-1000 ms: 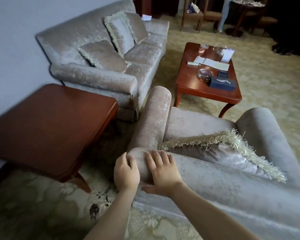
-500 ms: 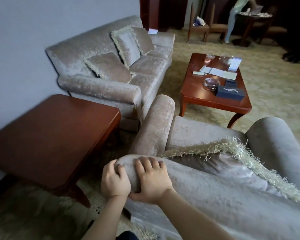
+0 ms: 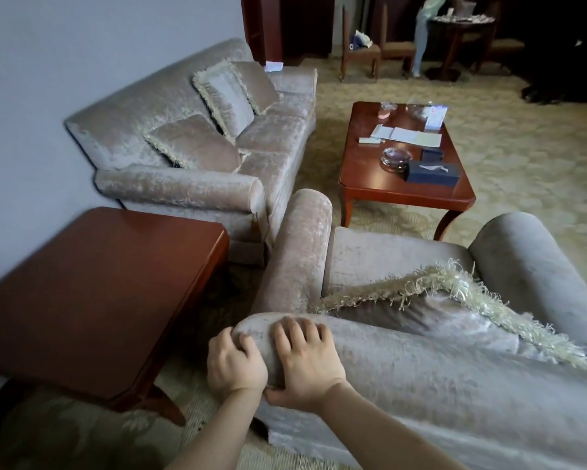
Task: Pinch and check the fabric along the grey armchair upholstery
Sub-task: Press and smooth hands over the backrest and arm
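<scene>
The grey velvet armchair (image 3: 404,378) fills the lower right, seen from behind its backrest. Both hands are on the left corner of the backrest top. My left hand (image 3: 234,364) wraps its curled fingers over the rounded corner end. My right hand (image 3: 305,361) grips the padded top edge just beside it, fingers curled over the top and thumb underneath the roll. A fringed cushion (image 3: 431,310) leans in the seat against the backrest. The chair's left armrest (image 3: 302,245) runs away from my hands.
A dark wooden side table (image 3: 92,293) stands left of the chair. A matching grey sofa (image 3: 190,144) with cushions lines the wall. A coffee table (image 3: 400,164) with papers, an ashtray and a tissue box stands ahead. A person stands by a far table (image 3: 421,35).
The view has tilted up and back slightly. My right hand's fingers have curled from lying flat to gripping the backrest roll, and my left hand has closed round the corner.
</scene>
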